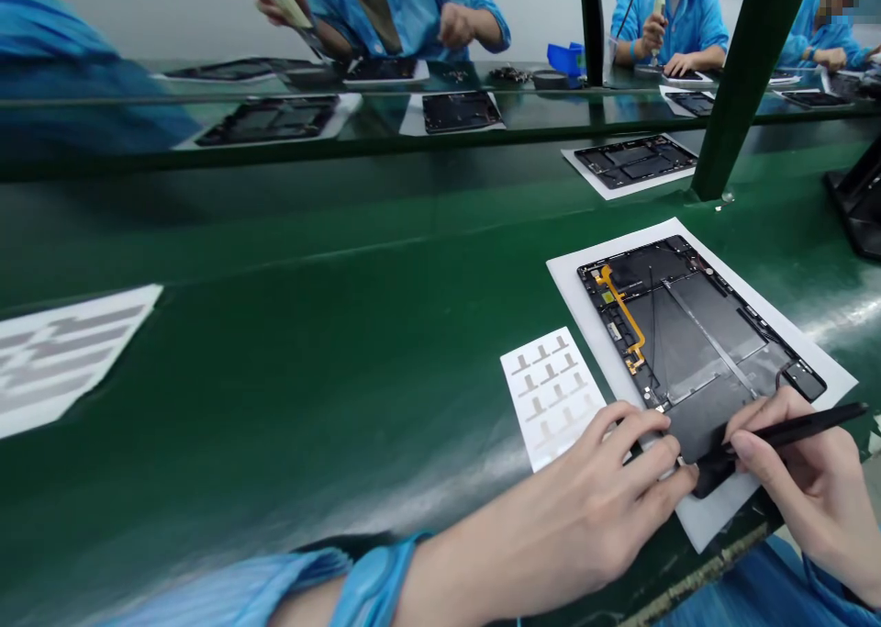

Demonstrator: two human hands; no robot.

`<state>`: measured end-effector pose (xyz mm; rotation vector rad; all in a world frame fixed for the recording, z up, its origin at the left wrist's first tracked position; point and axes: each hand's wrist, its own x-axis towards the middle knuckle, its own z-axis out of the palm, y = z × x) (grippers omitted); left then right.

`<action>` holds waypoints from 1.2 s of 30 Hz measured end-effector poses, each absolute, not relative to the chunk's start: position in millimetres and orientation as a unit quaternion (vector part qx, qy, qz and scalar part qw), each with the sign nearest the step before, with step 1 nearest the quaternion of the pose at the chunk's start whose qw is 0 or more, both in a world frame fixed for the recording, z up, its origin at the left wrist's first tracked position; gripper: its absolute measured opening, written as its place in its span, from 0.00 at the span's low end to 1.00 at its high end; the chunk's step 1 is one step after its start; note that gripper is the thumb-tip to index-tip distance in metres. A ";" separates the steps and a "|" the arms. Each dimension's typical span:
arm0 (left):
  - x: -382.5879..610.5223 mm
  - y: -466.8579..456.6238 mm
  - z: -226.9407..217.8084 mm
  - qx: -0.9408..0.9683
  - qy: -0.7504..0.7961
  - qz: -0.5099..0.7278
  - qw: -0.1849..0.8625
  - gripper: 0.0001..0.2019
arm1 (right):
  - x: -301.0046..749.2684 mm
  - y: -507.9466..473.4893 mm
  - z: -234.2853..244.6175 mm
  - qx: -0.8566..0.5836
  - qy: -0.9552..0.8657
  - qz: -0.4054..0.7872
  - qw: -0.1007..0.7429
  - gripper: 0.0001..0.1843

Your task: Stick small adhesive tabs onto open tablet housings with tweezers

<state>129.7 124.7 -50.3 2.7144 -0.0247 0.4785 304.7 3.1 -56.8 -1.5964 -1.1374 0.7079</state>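
The right hand (805, 489) grips a black stylus (802, 430). The left hand (578, 508) lies open against a tablet frame (695, 333) on the green tabletop (275, 379).

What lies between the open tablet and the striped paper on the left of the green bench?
In the head view, a white sheet of small grey stickers lies there on the bench.

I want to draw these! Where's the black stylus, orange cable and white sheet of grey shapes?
black stylus (812, 427), head view, shaft
orange cable (623, 310), head view, middle
white sheet of grey shapes (551, 344), head view, bare paper
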 end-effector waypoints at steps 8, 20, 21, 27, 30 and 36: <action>128.7 124.7 -50.1 0.968 -0.005 0.169 0.186 0.18 | 304.9 3.1 -57.1 -0.670 -0.487 0.286 0.482 0.09; 132.3 132.8 -43.0 0.968 0.024 0.105 0.227 0.15 | 327.7 3.3 -61.6 -0.687 -0.493 0.205 0.492 0.07; 136.9 144.5 -43.1 0.964 0.057 0.100 0.239 0.15 | 327.6 3.1 -63.0 -0.689 -0.471 0.210 0.509 0.07; 177.3 271.5 -64.5 0.915 0.318 0.101 0.227 0.22 | 322.0 2.4 -76.8 -0.699 -0.397 0.248 0.541 0.14; 187.7 318.2 -74.0 0.897 0.342 0.065 0.271 0.12 | 315.5 6.6 -85.1 -0.703 -0.350 0.259 0.562 0.20; 186.1 318.1 -85.0 0.862 0.292 0.114 0.398 0.12 | 308.1 13.6 -90.9 -0.687 -0.282 0.287 0.605 0.26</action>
